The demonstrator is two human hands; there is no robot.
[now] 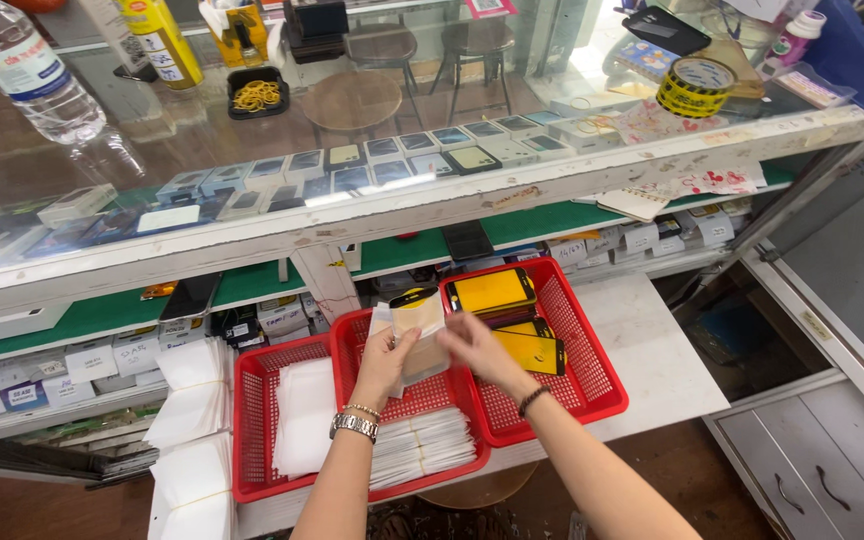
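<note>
Your left hand (384, 362) and your right hand (480, 348) are both raised over the red baskets, close together and closed on the same small flat packet (418, 322): a pale sleeve with a yellow-and-black phone screen cover showing at its top. Your left hand grips the packet from its left side, fingers curled around the edge; your right hand pinches it from the right. You wear a metal watch (354, 426) and a thin bracelet on the left wrist and a dark band (532, 400) on the right wrist.

The packet hangs above the middle basket (352, 330), which holds a stack of clear sleeves (422, 445) bundled near its front. The right basket (592, 350), touching the middle one, holds several yellow screen covers (492, 291) with black borders, lying flat and overlapping, just beside your right hand. The left basket (252, 420) holds white sleeves (304, 415). All three stand side by side on a white tabletop (652, 350), whose right end lies bare. More white sleeves (192, 400) are piled at the left edge of the tabletop, beyond the left basket.

Behind the baskets rises a glass display counter (352, 215) with rows of phones (392, 160) under its top, and green shelves below stocked with small boxes (92, 360). On the glass stand a water bottle (27, 70) at the far left corner, a black tray of rubber bands (257, 92), and a roll of yellow tape (694, 87) toward the right.
</note>
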